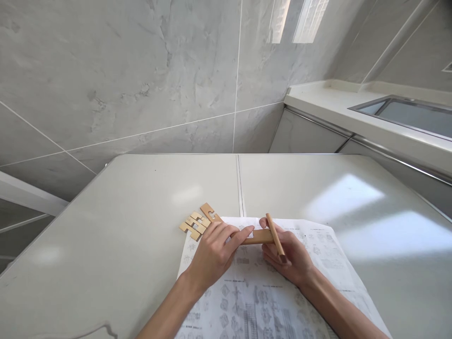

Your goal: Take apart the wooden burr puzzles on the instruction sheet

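My left hand [221, 247] is closed round the left end of a flat wooden puzzle piece [259, 237], which lies crosswise above a printed sheet [243, 287]. A second wooden puzzle piece [275, 235] stands at an angle across the right end of the first, and my right hand [289, 252] grips it with the fingers behind. The two pieces meet near my right fingertips; whether they interlock I cannot tell. Just past my left hand, several notched wooden pieces [196, 224] lie side by side, and one with a hooked cutout [209, 211] rests beside them.
The pale table [123, 226] has a seam [240, 183] running away from me. Small diagrams cover the sheet. Behind the table rises a grey tiled wall [141, 70]. At the right is a white counter [325, 99] with a sink [409, 115].
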